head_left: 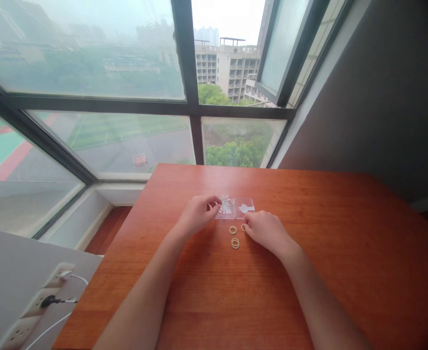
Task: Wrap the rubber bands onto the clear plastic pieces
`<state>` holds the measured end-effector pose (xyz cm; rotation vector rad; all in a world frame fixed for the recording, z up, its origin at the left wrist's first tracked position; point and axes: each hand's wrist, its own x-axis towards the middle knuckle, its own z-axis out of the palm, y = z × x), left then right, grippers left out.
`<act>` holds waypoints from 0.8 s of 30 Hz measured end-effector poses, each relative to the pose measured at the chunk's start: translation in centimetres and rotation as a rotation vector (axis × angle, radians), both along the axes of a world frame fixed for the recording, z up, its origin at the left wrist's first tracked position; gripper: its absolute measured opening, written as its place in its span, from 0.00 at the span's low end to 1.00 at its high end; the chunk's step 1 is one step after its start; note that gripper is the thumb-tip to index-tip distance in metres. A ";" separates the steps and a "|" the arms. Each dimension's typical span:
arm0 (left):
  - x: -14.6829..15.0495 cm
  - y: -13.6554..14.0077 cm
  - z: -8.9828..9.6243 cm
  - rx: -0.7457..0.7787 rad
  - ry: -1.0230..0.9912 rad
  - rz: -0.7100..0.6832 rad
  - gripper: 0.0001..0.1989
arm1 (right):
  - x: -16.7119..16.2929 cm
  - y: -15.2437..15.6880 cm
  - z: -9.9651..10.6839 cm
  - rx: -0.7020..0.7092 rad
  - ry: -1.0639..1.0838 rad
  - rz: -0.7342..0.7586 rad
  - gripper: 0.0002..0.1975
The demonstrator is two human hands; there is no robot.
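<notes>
A small clear plastic box (235, 207) is seen just above the centre of the frame, resting on a reddish wooden table (345, 253). Pale rubber bands appear to be held inside its left part, though the contents are too small and too glassy to be counted; a white mark is seen on its right part.

The left hand (198, 214) is placed at the box's left edge, its fingers curled inward and its fingertips (214, 204) brought against the box wall. Whether anything is pinched between them cannot be told.

The right hand (265, 231) is laid on the table just below the box's right corner, fingers drawn together and lowered onto one tan rubber band (243, 227) (partly covered by the fingertips). Whether that band is actually gripped or only touched cannot be told.

Two more bands are found on the bare wood between the hands: one loose band (232, 230) just below the box, and a second loose band (235, 243) slightly lower, which looks doubled over.

At the lower left of the frame a white power strip (35, 306) is seen, with a dark plug and white cables seated in it. A large window (90, 97) fills the upper half.
</notes>
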<state>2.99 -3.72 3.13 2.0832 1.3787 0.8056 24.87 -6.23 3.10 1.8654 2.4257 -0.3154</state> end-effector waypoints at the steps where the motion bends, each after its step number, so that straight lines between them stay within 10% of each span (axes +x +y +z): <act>1: 0.0 0.0 0.0 -0.001 0.002 0.000 0.08 | -0.1 0.0 -0.1 0.000 -0.006 -0.004 0.10; 24: 3.1 -1.1 0.6 -0.066 -0.242 -0.096 0.09 | -1.1 0.2 -1.2 0.435 0.692 -0.091 0.06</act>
